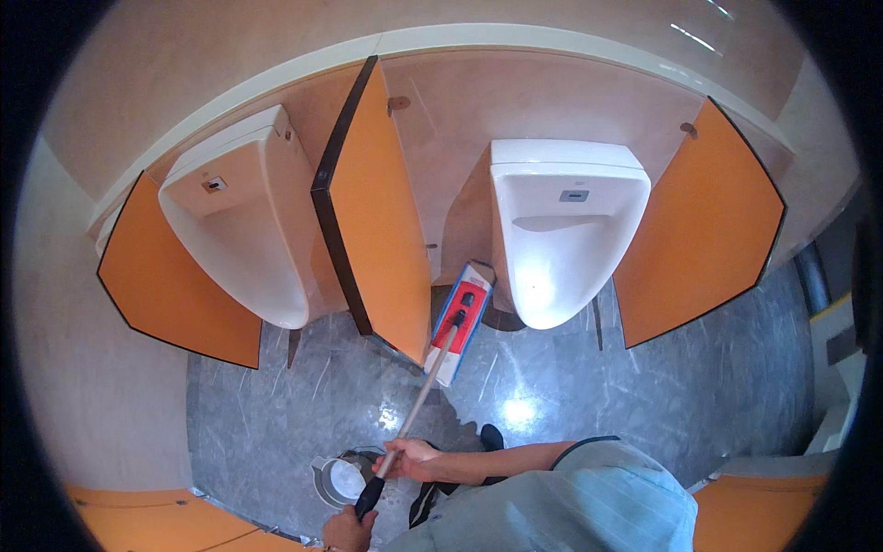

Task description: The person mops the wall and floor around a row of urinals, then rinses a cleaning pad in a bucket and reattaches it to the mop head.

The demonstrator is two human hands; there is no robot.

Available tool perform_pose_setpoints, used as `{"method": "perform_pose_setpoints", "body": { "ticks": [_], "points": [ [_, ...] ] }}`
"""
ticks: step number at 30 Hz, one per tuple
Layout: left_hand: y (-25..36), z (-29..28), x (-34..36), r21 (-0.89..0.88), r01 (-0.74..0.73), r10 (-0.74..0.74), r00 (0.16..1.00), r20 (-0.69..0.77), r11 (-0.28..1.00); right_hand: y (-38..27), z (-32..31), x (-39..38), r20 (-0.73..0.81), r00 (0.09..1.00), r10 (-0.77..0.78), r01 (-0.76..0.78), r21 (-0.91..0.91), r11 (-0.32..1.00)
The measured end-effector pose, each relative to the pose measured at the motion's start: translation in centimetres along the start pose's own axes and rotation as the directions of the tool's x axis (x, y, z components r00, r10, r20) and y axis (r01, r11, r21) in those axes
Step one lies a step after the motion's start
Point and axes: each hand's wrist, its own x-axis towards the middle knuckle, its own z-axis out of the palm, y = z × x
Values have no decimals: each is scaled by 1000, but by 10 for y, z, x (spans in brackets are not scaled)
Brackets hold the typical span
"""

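Note:
A flat mop [423, 394] with a pale metal pole slants up from my hands to the floor. My right hand [411, 459] is wrapped around the pole. Lower down, my left hand [348, 531] is closed on the black grip at its end. The mop head [455, 333], a red plate on a white and blue pad, lies on the floor between an orange partition [379, 198] and the right urinal [570, 230], with its far end close to the wall.
Another white urinal [241, 221] hangs left of the partition. A further orange partition [704, 230] stands at the right, one [175, 276] at the far left. A grey bucket [322, 480] sits on the grey marbled floor [267, 414] beside my hands. A dark shoe [492, 436] shows beyond my right forearm.

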Motion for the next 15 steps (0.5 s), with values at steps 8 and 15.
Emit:
{"method": "perform_pose_setpoints", "body": {
  "ticks": [8,15],
  "points": [
    [-27,-65,-106,-193,-19,24,999,22,981,-5,49,-45,-29,920,-391,385,-115,916],
    [-153,-97,-151,-582,-39,111,990,90,812,65,129,-92,260,899,-352,411,-228,883]
  ]
}}
